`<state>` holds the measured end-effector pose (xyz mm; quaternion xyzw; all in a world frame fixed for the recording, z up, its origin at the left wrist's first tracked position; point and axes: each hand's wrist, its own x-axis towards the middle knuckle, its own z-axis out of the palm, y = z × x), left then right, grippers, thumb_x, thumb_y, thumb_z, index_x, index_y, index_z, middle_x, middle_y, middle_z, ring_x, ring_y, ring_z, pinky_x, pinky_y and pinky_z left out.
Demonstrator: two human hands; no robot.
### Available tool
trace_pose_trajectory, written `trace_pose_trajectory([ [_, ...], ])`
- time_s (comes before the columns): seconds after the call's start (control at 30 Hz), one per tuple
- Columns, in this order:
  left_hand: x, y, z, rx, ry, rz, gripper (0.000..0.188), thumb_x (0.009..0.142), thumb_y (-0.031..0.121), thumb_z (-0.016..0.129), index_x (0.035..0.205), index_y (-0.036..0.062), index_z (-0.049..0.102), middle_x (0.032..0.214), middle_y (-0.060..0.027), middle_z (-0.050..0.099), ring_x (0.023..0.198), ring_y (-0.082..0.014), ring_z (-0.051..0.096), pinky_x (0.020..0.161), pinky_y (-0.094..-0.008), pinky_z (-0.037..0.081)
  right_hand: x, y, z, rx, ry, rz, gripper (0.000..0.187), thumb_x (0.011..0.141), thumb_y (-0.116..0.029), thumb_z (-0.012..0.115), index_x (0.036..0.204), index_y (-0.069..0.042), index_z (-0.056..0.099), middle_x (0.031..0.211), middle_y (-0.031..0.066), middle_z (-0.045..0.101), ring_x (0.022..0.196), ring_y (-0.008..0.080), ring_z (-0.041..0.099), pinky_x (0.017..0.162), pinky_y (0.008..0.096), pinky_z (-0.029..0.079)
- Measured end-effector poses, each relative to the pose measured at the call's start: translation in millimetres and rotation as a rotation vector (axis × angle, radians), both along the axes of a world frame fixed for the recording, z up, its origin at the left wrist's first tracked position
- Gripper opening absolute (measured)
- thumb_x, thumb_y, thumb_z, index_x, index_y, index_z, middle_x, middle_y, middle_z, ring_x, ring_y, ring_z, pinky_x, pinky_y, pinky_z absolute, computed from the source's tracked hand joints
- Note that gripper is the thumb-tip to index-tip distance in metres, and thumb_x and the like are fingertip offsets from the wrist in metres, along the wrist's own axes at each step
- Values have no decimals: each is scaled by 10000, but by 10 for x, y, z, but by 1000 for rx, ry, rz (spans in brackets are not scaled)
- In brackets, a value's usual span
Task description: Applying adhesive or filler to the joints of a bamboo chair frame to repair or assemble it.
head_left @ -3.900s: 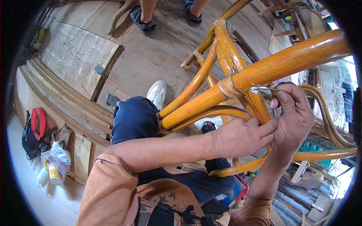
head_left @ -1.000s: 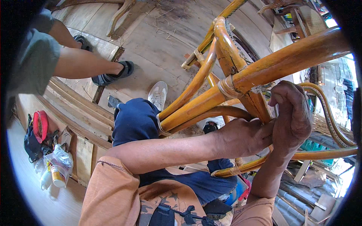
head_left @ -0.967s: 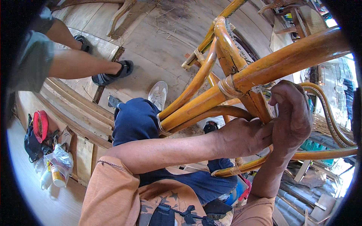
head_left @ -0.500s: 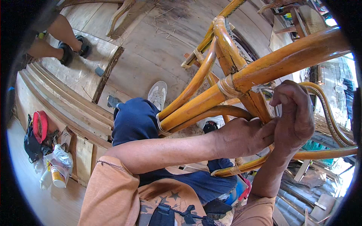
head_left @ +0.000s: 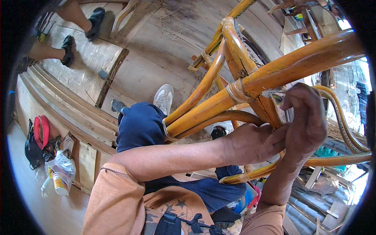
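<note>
A glossy orange-brown rattan furniture frame (head_left: 301, 60) leans across my lap, its thick poles meeting at a joint. Pale cane binding (head_left: 237, 91) wraps that joint, and the wood below shows dark cracks. Beside it a frayed whitish strip (head_left: 269, 93) reaches toward the fingertips of my right hand (head_left: 305, 113), which is curled closed in a pinch at the strip's end. My left hand (head_left: 254, 143) lies below the joint, fingers closed and pressed against my right hand near the lower end of a short pole. What the left fingers hold is hidden.
At the left, long wooden boards (head_left: 70, 105) lie stacked near a red round item (head_left: 41, 131) and a plastic bag (head_left: 64, 162) with bottles. Another person's feet (head_left: 94, 24) stand on the plank floor at upper left. Scrap wood and slats (head_left: 309, 205) lie lower right.
The other person's feet have shifted, one stepping up and to the right. My right fingers have moved very slightly; the rattan frame and my left hand stay in place.
</note>
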<state>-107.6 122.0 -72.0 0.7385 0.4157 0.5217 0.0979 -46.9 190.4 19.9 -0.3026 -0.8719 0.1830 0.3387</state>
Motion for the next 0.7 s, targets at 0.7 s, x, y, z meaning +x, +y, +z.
trace_pose_trajectory([
  [0.7,28,-7,26,-16,-34,13,193,703,144,596,895,136,617,898,-35,522,700,-181,595,441,-255,503,-2,16,41,-5,-79,72,188,782,96,593,923,-23,626,833,79,617,690,143,597,603,237,478],
])
